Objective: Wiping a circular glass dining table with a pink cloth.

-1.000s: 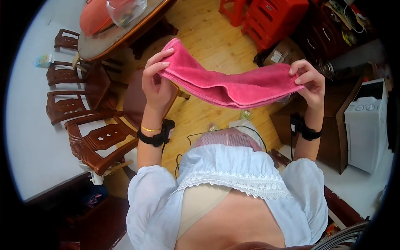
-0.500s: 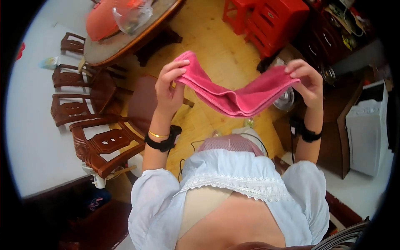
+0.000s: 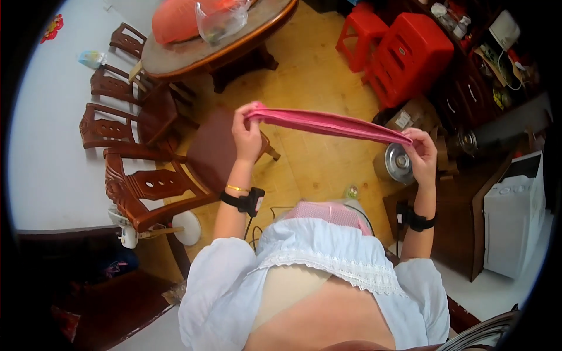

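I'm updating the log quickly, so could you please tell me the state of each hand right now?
Left hand: closed, holding one end of the pink cloth.
Right hand: closed, holding the pink cloth's other end.

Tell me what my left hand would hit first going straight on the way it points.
Beyond the pink cloth it holds, your left hand points toward the round table, probably the first thing met, though depth is unclear and it might pass above.

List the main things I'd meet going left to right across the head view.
Red wall ornament → nearest wooden chair back → left hand → pink cloth → right hand → white appliance with knobs.
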The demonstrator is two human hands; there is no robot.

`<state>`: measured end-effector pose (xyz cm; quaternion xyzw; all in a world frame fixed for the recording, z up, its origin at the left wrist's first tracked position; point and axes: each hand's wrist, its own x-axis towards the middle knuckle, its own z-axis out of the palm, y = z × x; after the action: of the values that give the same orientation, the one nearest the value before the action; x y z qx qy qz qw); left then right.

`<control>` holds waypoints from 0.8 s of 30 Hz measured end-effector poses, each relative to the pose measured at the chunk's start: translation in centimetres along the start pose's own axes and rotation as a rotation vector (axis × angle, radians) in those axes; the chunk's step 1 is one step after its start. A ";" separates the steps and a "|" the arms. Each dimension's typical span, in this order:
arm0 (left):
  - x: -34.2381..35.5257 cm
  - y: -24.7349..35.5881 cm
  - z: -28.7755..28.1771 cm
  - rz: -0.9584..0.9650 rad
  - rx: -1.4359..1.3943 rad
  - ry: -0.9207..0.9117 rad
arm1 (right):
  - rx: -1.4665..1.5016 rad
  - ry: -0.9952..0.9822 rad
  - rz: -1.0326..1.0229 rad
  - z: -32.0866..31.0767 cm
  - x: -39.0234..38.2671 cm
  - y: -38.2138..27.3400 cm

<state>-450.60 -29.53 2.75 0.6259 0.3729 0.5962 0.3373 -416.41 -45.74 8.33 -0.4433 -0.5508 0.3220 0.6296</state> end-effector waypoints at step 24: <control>0.4 9.8 7.2 -0.005 -0.750 -0.741 | -0.455 -0.540 -0.272 8.8 8.8 -3.0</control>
<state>-442.73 -33.87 11.04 0.6301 -0.0090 0.4266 0.6488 -423.67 -37.28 14.67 -0.3937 -0.8083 0.2101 0.3841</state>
